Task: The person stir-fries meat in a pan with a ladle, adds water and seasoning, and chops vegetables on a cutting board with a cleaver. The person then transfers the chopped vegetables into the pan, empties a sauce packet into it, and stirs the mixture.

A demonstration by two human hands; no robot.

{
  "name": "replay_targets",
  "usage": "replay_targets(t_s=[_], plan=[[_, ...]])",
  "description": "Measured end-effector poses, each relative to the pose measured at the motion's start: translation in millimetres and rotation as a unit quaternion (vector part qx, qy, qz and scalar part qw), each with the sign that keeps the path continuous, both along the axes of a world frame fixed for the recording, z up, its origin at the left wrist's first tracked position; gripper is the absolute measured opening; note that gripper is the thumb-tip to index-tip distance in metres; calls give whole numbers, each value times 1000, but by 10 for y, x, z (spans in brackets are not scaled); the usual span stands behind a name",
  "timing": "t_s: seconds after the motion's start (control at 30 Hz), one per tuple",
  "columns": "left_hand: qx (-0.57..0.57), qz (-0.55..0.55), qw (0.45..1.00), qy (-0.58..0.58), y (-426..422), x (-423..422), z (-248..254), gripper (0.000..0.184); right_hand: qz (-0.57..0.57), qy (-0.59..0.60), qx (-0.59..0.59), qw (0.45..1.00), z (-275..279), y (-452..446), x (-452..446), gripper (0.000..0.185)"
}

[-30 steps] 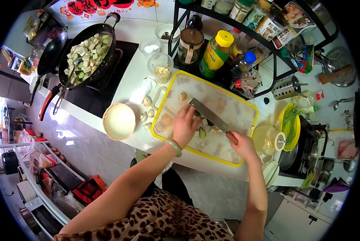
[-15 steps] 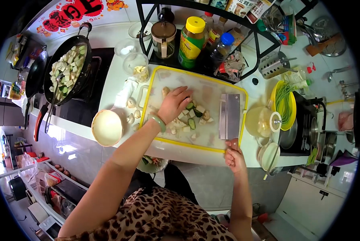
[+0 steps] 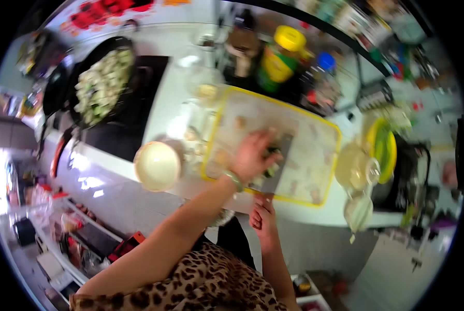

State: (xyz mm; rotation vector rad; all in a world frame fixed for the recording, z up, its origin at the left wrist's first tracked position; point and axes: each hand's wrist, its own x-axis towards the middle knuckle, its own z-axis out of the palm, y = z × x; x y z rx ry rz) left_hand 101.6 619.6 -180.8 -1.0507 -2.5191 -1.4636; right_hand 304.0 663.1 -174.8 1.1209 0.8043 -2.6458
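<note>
My right hand (image 3: 263, 217) is closed around the handle of a cleaver (image 3: 285, 163), at the front edge of a yellow-rimmed cutting board (image 3: 315, 155). The broad blade lies over the board beside my left hand (image 3: 255, 153). That hand, with a pale green bangle at the wrist, is spread over diced vegetable pieces (image 3: 271, 170), some of them dark green-skinned. The pieces are partly hidden between the hand and the blade. Motion blurs the fingers. A small pale lump (image 3: 240, 122) lies apart, farther back on the board.
A wok (image 3: 123, 101) full of diced vegetables stands on the stove at left. Near the board's left side are a cream bowl (image 3: 158, 166) and garlic-like bulbs (image 3: 192, 133). Bottles (image 3: 281, 59) line the back. At right are a glass pitcher (image 3: 352, 166) and yellow bowl (image 3: 392, 155).
The cleaver has moved left across the board in my right hand, up against the vegetable pieces. My left hand stays over the pieces. The whole view has shifted and blurred.
</note>
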Motion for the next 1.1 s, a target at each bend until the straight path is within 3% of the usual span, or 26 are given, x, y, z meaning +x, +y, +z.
replay_targets(t_s=[0.13, 0.23, 0.37, 0.47, 0.57, 0.73, 0.77, 0.8, 0.83, 0.87, 0.9, 0.97, 1.0, 1.07, 1.1], plan=[[55, 12, 997, -55, 157, -41, -95, 56, -32, 12, 26, 999, -82, -159, -197, 21], [32, 73, 992, -94, 163, -22, 149, 51, -24, 39, 61, 997, 54, -261, -335, 19], [57, 77, 988, -122, 190, 0, 328, 47, -61, 23, 69, 995, 86, -241, -258, 22], [100, 68, 984, -135, 101, -75, 626, 46, -92, 3, 135, 987, 623, -472, -463, 15], [160, 90, 975, -128, -154, -263, 1041, 48, -83, 52, 180, 979, 951, -655, -638, 23], [251, 212, 943, 61, -976, -1119, 1623, 43, 46, 101, 198, 974, 1485, -1150, -1469, 32], [256, 187, 948, -3, -1240, -1336, 1741, 44, 110, 129, 212, 962, 1590, -1288, -1688, 40], [266, 245, 932, 25, -1521, -1445, 1882, 42, 133, 118, 222, 959, 1718, -1484, -1934, 38], [280, 235, 930, 39, -1805, -1713, 1926, 39, 173, 167, 193, 951, 1723, -1620, -2143, 37], [349, 212, 913, -21, -2067, -1863, 2016, 37, 182, 165, 225, 943, 1821, -1863, -2317, 37], [370, 241, 897, 0, -2264, -2211, 1794, 34, 200, 197, 254, 926, 1840, -2074, -2517, 37], [358, 251, 898, -47, -2796, -2358, 1943, 29, 195, 192, 297, 915, 1850, -2499, -2844, 33], [382, 245, 885, -104, -3030, -2603, 1773, 31, 182, 217, 371, 885, 1747, -2661, -2984, 31], [132, 318, 939, -23, -3620, -2821, 1635, 29, 127, 274, 517, 801, 1443, -2837, -3203, 29], [86, 359, 929, 17, -3715, -2820, 1669, 29, 88, 296, 550, 776, 1434, -2833, -3193, 28]])
